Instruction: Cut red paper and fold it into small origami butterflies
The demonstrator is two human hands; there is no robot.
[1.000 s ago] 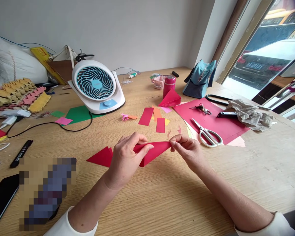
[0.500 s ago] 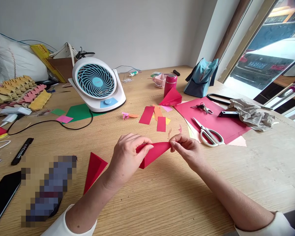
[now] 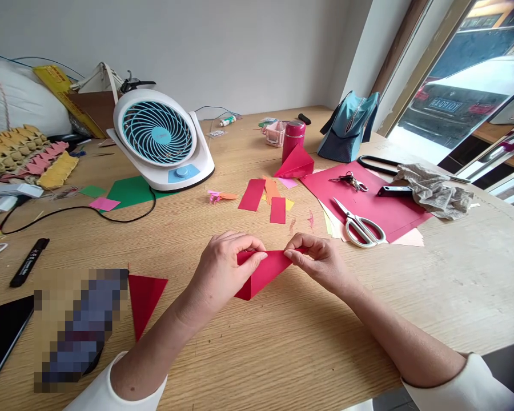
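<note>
A folded red paper (image 3: 269,270) is stretched between my two hands above the wooden table. My left hand (image 3: 227,268) pinches its upper left edge between thumb and fingers, and part of the paper hangs below that hand. At the upper right edge, my right hand (image 3: 319,260) pinches it with thumb and forefinger. Beside my left forearm lies a folded red triangle (image 3: 145,299). Small red rectangles (image 3: 252,195) and orange and yellow scraps lie beyond my hands. Another folded red piece (image 3: 297,163) stands against a red flask (image 3: 293,137).
White-handled scissors (image 3: 364,229) and keys (image 3: 350,180) lie on a large red sheet (image 3: 394,212) at the right. A white fan (image 3: 163,137) stands at the back left, its black cable (image 3: 85,214) curving leftward. A phone (image 3: 4,337) and marker (image 3: 29,262) are at the left.
My right hand has shifted a little left along the paper's upper edge, past its tip. The triangle by my left forearm looks shifted left and turned. The whole view has moved slightly.
</note>
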